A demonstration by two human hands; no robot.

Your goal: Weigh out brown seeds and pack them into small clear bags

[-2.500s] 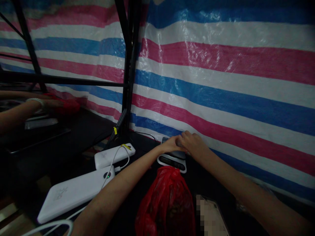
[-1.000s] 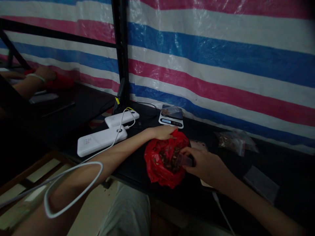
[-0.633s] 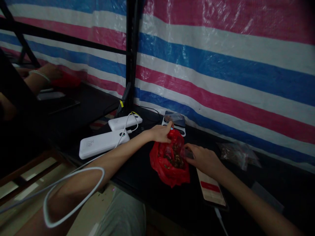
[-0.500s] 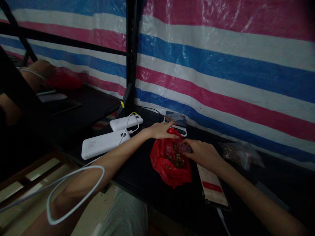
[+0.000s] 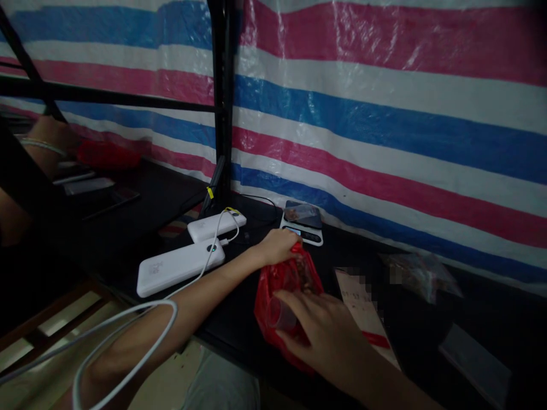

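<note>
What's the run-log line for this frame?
left hand: holds edge of red bag | right hand: holds clear cup at red bag | scale: small clear bag on top

My left arm stretches far out in front of me, and my left hand is curled in a grip at the end. My right hand is nearer to me, back up, my thumb and first finger apart, both pointing left.
</note>
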